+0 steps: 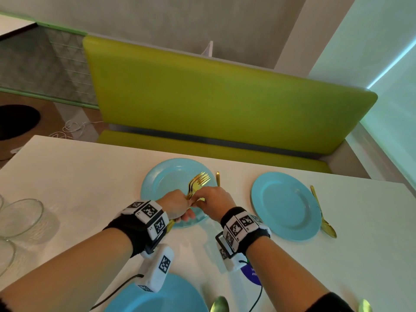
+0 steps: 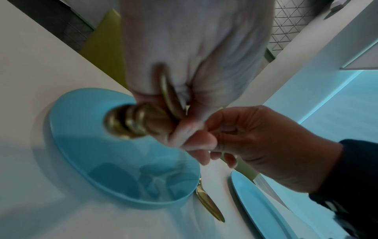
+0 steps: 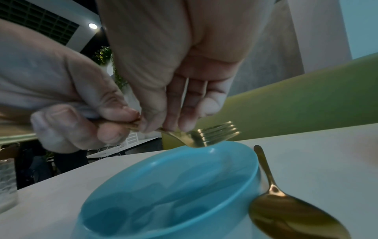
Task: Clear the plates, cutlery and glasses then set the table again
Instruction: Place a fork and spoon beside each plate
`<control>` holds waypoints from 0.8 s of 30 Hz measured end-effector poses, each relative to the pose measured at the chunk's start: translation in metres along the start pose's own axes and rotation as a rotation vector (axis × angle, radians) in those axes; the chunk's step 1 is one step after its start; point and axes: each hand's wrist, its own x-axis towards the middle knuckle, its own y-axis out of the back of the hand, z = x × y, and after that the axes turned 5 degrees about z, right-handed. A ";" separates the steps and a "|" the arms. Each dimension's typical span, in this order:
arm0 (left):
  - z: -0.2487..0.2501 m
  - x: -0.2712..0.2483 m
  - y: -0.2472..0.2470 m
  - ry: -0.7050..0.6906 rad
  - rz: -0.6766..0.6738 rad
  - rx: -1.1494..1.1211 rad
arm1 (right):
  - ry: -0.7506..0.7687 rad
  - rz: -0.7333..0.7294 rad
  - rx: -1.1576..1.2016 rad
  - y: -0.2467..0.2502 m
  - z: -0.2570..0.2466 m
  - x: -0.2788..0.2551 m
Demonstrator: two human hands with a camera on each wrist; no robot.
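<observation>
Centre of the head view, above a blue plate [image 1: 166, 176]: forks [image 1: 198, 182], gold, bundled, tines toward upper right.
Left hand [image 1: 177, 207]: fingers curled round the handles.
Right hand [image 1: 213, 200]: fingertips [image 3: 184, 124] pinching one fork's neck, probably drawing it from the bundle.
Progress, judged: resetting under way. Plates laid; spoon [image 1: 324, 212] beside right plate [image 1: 286, 206]; forks undistributed; glasses [image 1: 20, 217] grouped at left edge.

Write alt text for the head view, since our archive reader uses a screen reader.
Both hands meet over a blue plate: the left hand grips a bundle of gold forks, the right hand pinches one of them. A second blue plate lies to the right on the white table, a gold spoon beside it.
</observation>
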 end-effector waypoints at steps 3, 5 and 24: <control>0.001 0.000 -0.007 0.006 0.048 -0.030 | 0.011 -0.040 -0.045 0.003 0.002 0.000; 0.002 0.000 -0.009 0.015 0.079 -0.063 | 0.009 -0.072 -0.077 0.008 0.004 0.001; 0.007 0.010 0.014 0.006 0.146 -0.256 | -0.942 0.060 0.312 -0.005 0.120 -0.004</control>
